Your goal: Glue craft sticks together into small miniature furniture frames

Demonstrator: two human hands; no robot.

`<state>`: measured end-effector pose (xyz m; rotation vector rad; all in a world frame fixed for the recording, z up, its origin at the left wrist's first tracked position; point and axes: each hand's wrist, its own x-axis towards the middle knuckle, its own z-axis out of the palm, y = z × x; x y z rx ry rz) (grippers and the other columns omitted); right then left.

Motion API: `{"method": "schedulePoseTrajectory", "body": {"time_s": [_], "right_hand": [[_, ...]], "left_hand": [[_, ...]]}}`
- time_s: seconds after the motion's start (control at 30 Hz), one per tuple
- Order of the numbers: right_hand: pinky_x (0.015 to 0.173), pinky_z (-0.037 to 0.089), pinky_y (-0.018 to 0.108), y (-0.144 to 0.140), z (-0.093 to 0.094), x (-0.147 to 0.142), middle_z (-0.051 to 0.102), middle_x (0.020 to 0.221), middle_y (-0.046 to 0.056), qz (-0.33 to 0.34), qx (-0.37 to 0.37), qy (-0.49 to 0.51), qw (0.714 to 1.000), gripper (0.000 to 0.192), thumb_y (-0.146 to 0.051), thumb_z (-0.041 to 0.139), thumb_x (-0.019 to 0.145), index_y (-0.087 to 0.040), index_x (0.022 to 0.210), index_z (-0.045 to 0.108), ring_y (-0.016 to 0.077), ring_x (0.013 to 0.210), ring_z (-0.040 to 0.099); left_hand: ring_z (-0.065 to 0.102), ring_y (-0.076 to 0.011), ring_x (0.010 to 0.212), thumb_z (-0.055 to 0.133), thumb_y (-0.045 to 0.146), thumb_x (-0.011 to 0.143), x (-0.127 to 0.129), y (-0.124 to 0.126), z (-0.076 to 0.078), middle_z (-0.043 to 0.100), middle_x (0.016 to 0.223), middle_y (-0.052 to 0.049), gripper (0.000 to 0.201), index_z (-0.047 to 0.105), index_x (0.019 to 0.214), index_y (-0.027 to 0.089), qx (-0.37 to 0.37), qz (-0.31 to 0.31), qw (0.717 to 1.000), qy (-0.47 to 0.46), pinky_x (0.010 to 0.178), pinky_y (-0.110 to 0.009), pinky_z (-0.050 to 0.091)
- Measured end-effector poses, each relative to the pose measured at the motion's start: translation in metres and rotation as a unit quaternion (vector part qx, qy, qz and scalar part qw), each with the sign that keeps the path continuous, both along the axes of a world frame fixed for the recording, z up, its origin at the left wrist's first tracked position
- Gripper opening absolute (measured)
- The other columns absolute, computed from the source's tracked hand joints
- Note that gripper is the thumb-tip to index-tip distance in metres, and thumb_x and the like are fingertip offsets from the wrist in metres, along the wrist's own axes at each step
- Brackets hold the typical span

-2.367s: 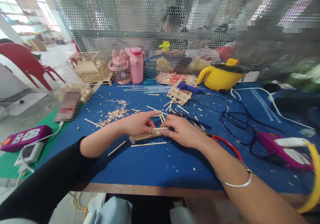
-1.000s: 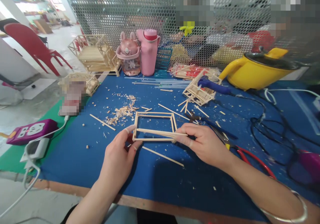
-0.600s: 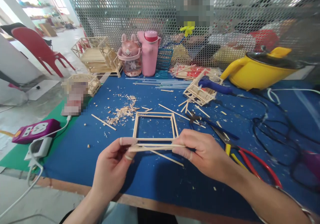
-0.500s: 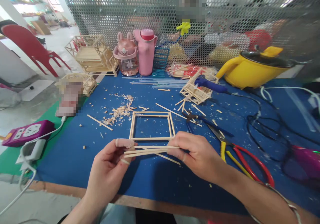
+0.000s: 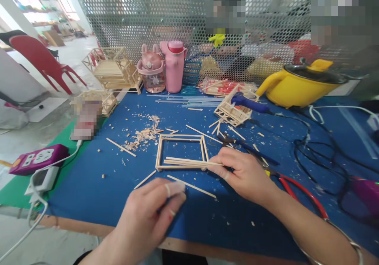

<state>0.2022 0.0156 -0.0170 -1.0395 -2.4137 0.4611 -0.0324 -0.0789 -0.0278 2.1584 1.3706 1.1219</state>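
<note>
In the head view my right hand (image 5: 239, 172) pinches several thin wooden sticks (image 5: 186, 162) by their right ends. They extend leftward over the near side of a rectangular wooden stick frame (image 5: 181, 138) lying on the blue mat. My left hand (image 5: 151, 213), slightly blurred, is lower and nearer; its thumb and index fingertips come together, with nothing visible between them. White wraps cover some fingertips. One loose stick (image 5: 198, 189) lies just beyond the left fingertips, and a shorter stick (image 5: 145, 179) rests left of the frame.
Wood scraps (image 5: 143, 135) litter the blue mat (image 5: 97, 194). Cutters with red handles (image 5: 304, 190) and a blue glue gun (image 5: 250, 102) lie right, with cables (image 5: 310, 150). Behind stand a pink bottle (image 5: 174, 68), yellow pot (image 5: 296, 85) and stick models (image 5: 114, 69). People are beyond the mesh.
My left hand has let go of the stick bundle and moved down and right. The right hand keeps the sticks, now slightly higher over the frame. A short stick now shows left of the frame.
</note>
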Motion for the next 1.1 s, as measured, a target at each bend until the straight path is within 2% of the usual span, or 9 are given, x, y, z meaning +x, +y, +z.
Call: {"method": "schedulePoseTrajectory", "body": {"time_s": [0.07,0.13,0.23,0.33,0.43,0.57,0.83,0.97,1.1], "right_hand": [[0.064,0.041,0.021,0.001,-0.002,-0.004,0.061,0.072,0.002,0.007,0.004,-0.008,1.000,0.021,-0.030,0.051,0.088,-0.021,0.084,0.070,0.0112,0.069,0.056],[0.065,0.041,0.022,0.003,-0.001,-0.008,0.060,0.073,0.002,0.017,0.010,-0.015,1.000,0.022,-0.031,0.051,0.089,-0.020,0.085,0.070,0.0121,0.070,0.055],[0.064,0.039,0.024,0.008,0.005,-0.012,0.059,0.072,0.003,0.031,0.025,-0.028,0.999,0.024,-0.032,0.050,0.089,-0.019,0.086,0.070,0.0129,0.070,0.054],[0.063,0.039,0.024,0.014,0.012,-0.017,0.057,0.071,0.003,0.059,0.029,-0.043,0.997,0.025,-0.031,0.049,0.089,-0.019,0.084,0.070,0.0127,0.069,0.053],[0.063,0.039,0.023,0.015,0.017,-0.025,0.058,0.069,0.002,0.084,0.026,-0.032,0.996,0.024,-0.031,0.049,0.089,-0.019,0.082,0.069,0.0119,0.067,0.053],[0.062,0.040,0.021,0.005,0.017,-0.033,0.059,0.067,0.000,0.065,0.001,0.001,0.998,0.023,-0.032,0.051,0.088,-0.020,0.079,0.068,0.0105,0.066,0.055],[0.061,0.046,0.020,-0.016,0.018,0.000,0.063,0.070,-0.001,-0.109,-0.082,0.029,0.990,0.026,-0.038,0.051,0.086,-0.023,0.074,0.068,0.0118,0.064,0.059],[0.058,0.046,0.020,-0.030,0.011,0.003,0.060,0.065,-0.001,-0.074,-0.121,0.012,0.990,0.030,-0.038,0.047,0.088,-0.023,0.072,0.067,0.0119,0.061,0.058],[0.053,0.044,0.019,-0.045,0.005,-0.009,0.058,0.062,-0.001,-0.012,-0.104,0.039,0.994,0.027,-0.033,0.047,0.089,-0.023,0.074,0.066,0.0109,0.057,0.056]], "left_hand": [[0.060,-0.0091,0.073,0.059,0.019,0.081,-0.005,0.005,0.002,0.063,0.088,-0.001,0.019,0.061,0.100,0.022,0.000,0.133,0.991,-0.008,0.065,-0.017,0.049],[0.057,-0.0093,0.066,0.061,0.028,0.080,-0.014,0.011,0.002,0.060,0.088,-0.001,0.024,0.061,0.104,0.024,-0.032,0.205,0.978,0.007,0.058,-0.019,0.049],[0.056,-0.0102,0.065,0.063,0.037,0.077,-0.026,0.017,-0.004,0.058,0.087,0.000,0.034,0.059,0.108,0.024,-0.101,0.218,0.971,-0.003,0.058,-0.022,0.049],[0.057,-0.0118,0.070,0.065,0.040,0.075,-0.028,0.018,-0.009,0.060,0.086,0.000,0.043,0.055,0.112,0.022,-0.146,0.234,0.956,-0.100,0.062,-0.023,0.050],[0.058,-0.0114,0.069,0.062,0.040,0.077,-0.023,0.015,-0.009,0.062,0.080,0.000,0.034,0.057,0.105,0.020,-0.179,0.220,0.939,-0.197,0.063,-0.022,0.049],[0.057,-0.0099,0.063,0.062,0.036,0.078,-0.019,0.013,-0.007,0.062,0.072,0.001,0.022,0.061,0.092,0.018,-0.181,0.216,0.927,-0.246,0.060,-0.020,0.047],[0.057,-0.0104,0.064,0.066,0.035,0.074,-0.020,0.015,-0.013,0.060,0.071,0.001,0.029,0.060,0.097,0.018,-0.187,0.223,0.904,-0.313,0.060,-0.020,0.049],[0.057,-0.0104,0.064,0.069,0.036,0.071,-0.007,0.011,-0.008,0.065,0.087,-0.004,0.043,0.059,0.109,0.019,-0.239,0.143,0.883,-0.378,0.055,-0.020,0.049],[0.055,-0.0091,0.056,0.065,0.038,0.075,0.006,0.006,-0.003,0.062,0.066,-0.002,0.025,0.066,0.083,0.015,-0.301,0.063,0.866,-0.396,0.052,-0.019,0.047]]}}
